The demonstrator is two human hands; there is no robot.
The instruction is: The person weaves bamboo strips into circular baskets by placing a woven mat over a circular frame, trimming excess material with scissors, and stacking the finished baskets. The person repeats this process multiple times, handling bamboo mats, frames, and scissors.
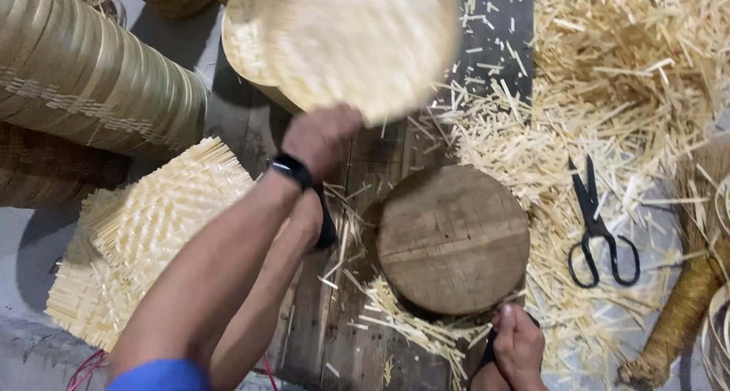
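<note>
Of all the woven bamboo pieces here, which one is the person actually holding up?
The round woven disc at the top, blurred and gripped at its lower edge by a hand. The square mats lie stacked flat at the left, untouched.

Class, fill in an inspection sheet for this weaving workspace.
surface: dark wooden boards under a round wooden block.
job's things: round woven mat, raised and blurred; dark handle.
clutter: pale offcuts; black scissors; square woven mats.
grippers: left hand holds the mat's edge; right hand grips the handle; third hand at the bottom edge.
cables: thin red strands, kind unclear.
surroundings: large woven cylinder.
</note>
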